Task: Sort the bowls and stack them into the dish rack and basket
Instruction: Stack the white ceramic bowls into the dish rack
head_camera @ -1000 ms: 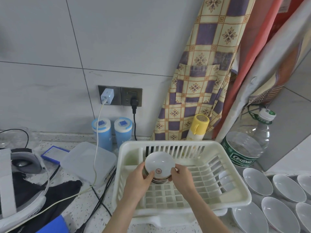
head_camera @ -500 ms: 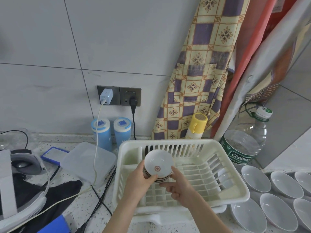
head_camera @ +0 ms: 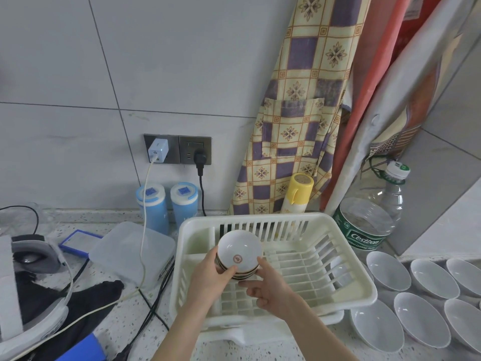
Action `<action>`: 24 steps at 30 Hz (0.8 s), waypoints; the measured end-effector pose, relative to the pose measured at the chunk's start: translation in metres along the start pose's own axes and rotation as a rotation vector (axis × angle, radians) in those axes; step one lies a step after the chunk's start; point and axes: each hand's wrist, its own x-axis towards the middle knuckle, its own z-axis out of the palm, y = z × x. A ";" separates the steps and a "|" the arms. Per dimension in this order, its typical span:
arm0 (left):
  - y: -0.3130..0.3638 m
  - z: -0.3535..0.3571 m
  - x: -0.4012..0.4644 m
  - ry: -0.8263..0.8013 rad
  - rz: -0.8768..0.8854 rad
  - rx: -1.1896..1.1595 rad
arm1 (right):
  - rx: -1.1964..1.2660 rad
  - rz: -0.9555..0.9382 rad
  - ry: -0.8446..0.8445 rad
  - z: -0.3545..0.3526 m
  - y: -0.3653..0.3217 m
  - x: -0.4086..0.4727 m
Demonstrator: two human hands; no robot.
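A small nested stack of white ceramic bowls with dark rim bands and a red emblem inside is tilted on edge over the left part of the cream plastic slatted dish rack, its open face turned toward the camera. The left hand grips the stack's left side, thumb curled over the lower rim, while the right hand cups it from below and the right with fingers loosely bent, index finger against the rim. To seat the stack well, I judge it best to keep both hands on until the bottom rims settle between the floor slats, then lean the stack against the divider beside it, so the bowls neither slide apart nor roll. Plain white bowls wait on the speckled counter just right of the rack. How many bowls make up the held stack is hard to count, its contact with the rack floor is hidden by the hands, and no basket shows anywhere in view.
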 end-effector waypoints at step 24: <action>0.100 0.078 -0.120 -0.147 0.167 -0.412 | 0.280 -0.520 0.402 -0.147 0.009 -0.144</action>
